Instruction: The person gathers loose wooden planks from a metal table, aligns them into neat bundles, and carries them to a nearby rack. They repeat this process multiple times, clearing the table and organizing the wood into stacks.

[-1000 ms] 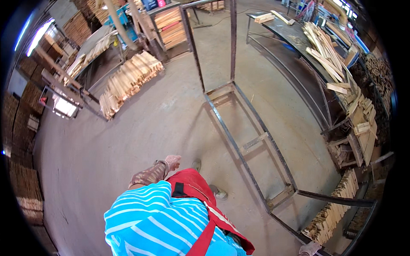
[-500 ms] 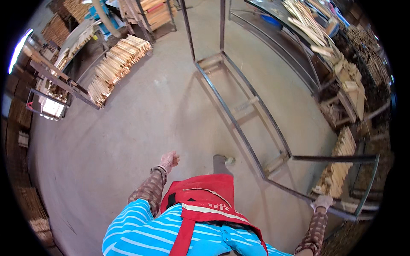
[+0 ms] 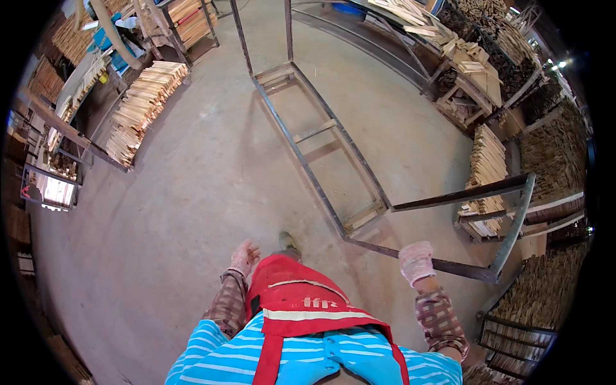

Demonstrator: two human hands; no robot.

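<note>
My left hand [image 3: 244, 256], in a pale glove, hangs in front of my left side with nothing in it, its fingers loosely bent and slightly apart. My right hand [image 3: 416, 262], gloved in whitish pink, is raised to the right of my apron. It overlaps the low bar of a dark metal rack frame [image 3: 321, 186]; whether it touches the bar cannot be told, and its fingers are blurred. The rack frame stands on the floor ahead, with wooden crosspieces [image 3: 316, 131] between its long rails and uprights at both ends.
Stacked wood strips [image 3: 146, 106] stand at the left, with another stack [image 3: 486, 168] behind the rack's right end. A workbench [image 3: 385, 14] with loose wood pieces is at the far right. Bundled strips [image 3: 532, 292] line the right side. Grey concrete floor [image 3: 179, 186] stretches ahead.
My right hand has come inward from far out at the right. The view has turned, so the rack and benches sit further left. My left hand's fingers have loosened slightly.
</note>
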